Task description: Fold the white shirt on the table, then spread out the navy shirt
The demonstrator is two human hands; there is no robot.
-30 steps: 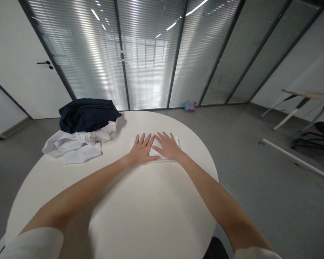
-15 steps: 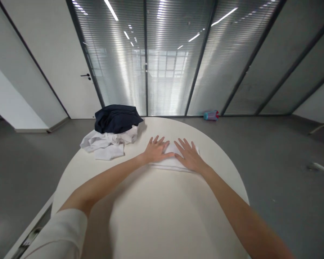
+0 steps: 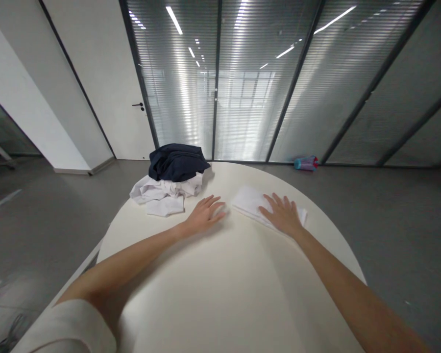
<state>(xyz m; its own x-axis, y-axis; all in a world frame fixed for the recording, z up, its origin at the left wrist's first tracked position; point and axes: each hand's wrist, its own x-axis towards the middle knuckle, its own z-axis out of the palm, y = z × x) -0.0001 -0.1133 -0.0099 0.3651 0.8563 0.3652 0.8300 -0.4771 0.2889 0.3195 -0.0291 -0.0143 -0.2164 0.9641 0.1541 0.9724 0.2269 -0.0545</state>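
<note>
folded white towel [image 3: 259, 208]: matt soft cloth | tabletop [image 3: 235, 294]: smooth matt white | navy garment [image 3: 178, 163]: matt fabric

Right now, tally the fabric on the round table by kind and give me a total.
Folded white cloth: 1
Crumpled white fabric heap, counted as one: 1
Dark navy fabric bundle: 1
Total: 3

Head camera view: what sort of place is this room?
Probably an office meeting room: a glass partition wall with slatted blinds, a round white table, and a white door with a black lever handle suggest it.
</note>
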